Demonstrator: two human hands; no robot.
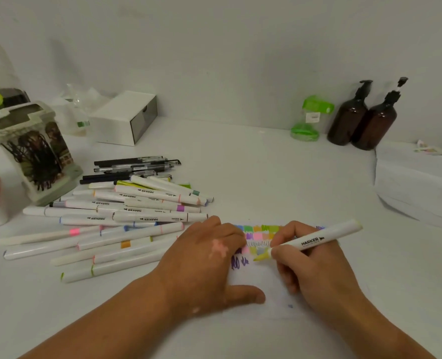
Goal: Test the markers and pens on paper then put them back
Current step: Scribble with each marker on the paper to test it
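My right hand (310, 265) grips a white marker (318, 239) with a yellow-green tip, and the tip touches the paper (264, 288). The sheet carries rows of colour swatches along its top and purple scribbles lower down. My left hand (209, 257) lies flat on the paper's left part, fingers spread, pressing it down. A pile of white markers (126, 218) lies to the left of the paper. Several black pens (134, 167) lie behind that pile.
A decorated pen holder (33, 149) stands at the far left beside the pile. A white box (126, 117) sits behind it. Two brown pump bottles (365, 117) and a green container (310, 120) stand by the wall at the right. A white stack (417, 182) lies at the right edge.
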